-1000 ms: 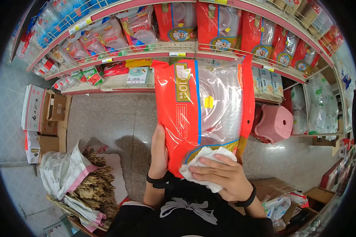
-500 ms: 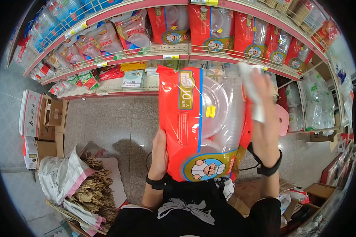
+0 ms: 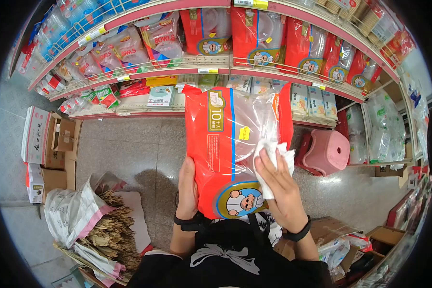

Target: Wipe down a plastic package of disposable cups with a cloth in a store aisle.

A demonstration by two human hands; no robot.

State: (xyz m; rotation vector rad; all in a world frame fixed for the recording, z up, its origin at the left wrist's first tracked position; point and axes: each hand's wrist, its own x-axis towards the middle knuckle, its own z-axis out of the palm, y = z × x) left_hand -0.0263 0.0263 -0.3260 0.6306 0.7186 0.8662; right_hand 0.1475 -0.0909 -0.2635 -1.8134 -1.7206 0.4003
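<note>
A red and clear plastic pack of disposable tableware (image 3: 209, 180) is held upright in front of my body. It has a yellow sticker and a cartoon chef printed near its bottom. My left hand (image 3: 187, 187) grips the pack's left edge, fingers out of sight behind it. On the pack's right half, my right hand (image 3: 284, 194) presses a crumpled white wipe (image 3: 263, 186) against the clear film. The fingers of that hand lie over the wipe, which pokes out on both sides.
Shelves (image 3: 144, 113) ahead carry several similar red packs (image 3: 258, 36) and bags of bowls (image 3: 164, 38). A pink stool (image 3: 329, 151) stands at right. Cardboard boxes (image 3: 62, 137) and a white sack (image 3: 69, 211) with dried stalks (image 3: 108, 230) are on the left floor.
My right hand and the wipe have come down and left, from beyond the pack's right edge onto its front. The pack has shifted slightly left, still in my left hand.
</note>
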